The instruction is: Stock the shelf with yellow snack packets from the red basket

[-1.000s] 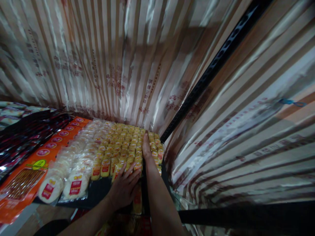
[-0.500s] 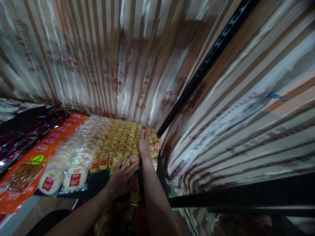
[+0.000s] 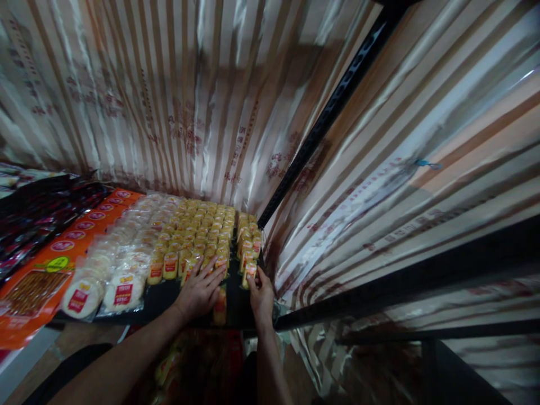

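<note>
Rows of small yellow snack packets (image 3: pixel 198 225) with red labels stand packed on a dark shelf (image 3: pixel 164 301). My left hand (image 3: pixel 199 289) lies with fingers spread against the front packets of the main block. On the right, my right hand (image 3: pixel 261 292) pinches a yellow snack packet (image 3: pixel 249 274) between thumb and fingers, at the front of a narrow separate row (image 3: pixel 248 233). A dark gap divides that row from the main block. One more packet (image 3: pixel 220 306) sits at the shelf's front, below my left hand's fingertips.
To the left are clear-wrapped round white crackers (image 3: pixel 123 292), orange snack bags (image 3: pixel 59 270) and dark shiny packets (image 3: pixel 46 216). A black slotted post (image 3: pixel 312 129) rises at the shelf's right corner. Striped plastic sheeting (image 3: pixel 169 101) hangs behind and to the right.
My right hand has moved from between the rows at the back to the front right, now gripping a packet. A gap beside the right row is exposed. My left hand stays on the front packets.
</note>
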Demonstrator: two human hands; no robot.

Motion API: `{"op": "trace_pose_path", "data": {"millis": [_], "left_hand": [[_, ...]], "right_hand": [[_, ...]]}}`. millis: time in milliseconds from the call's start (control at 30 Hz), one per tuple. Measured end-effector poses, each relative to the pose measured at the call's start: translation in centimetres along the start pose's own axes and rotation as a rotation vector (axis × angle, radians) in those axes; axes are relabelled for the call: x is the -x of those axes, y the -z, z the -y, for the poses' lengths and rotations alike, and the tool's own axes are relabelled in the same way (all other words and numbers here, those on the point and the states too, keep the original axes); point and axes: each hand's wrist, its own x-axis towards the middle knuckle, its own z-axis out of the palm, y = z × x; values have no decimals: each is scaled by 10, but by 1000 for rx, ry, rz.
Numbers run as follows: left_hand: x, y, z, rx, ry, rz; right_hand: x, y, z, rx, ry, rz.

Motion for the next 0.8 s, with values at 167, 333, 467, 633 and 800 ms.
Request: {"op": "trace_pose_path", "data": {"millis": [167,333,467,633,800], "left_hand": [[0,0,-1,-13,10,9],[0,0,0,-20,11,32],[-1,1,0,-15,19,48],[0,0,0,-13,18,48],[0,0,1,-26,8,59]], "right_hand": [[-7,-18,1,-140,38,1],[-8,-40,9,-212,65,58],[-8,-48,15,-190,80,63],[-7,-43,18,-188,56,59],[-10,-42,19,-162,-11,-94]]}}
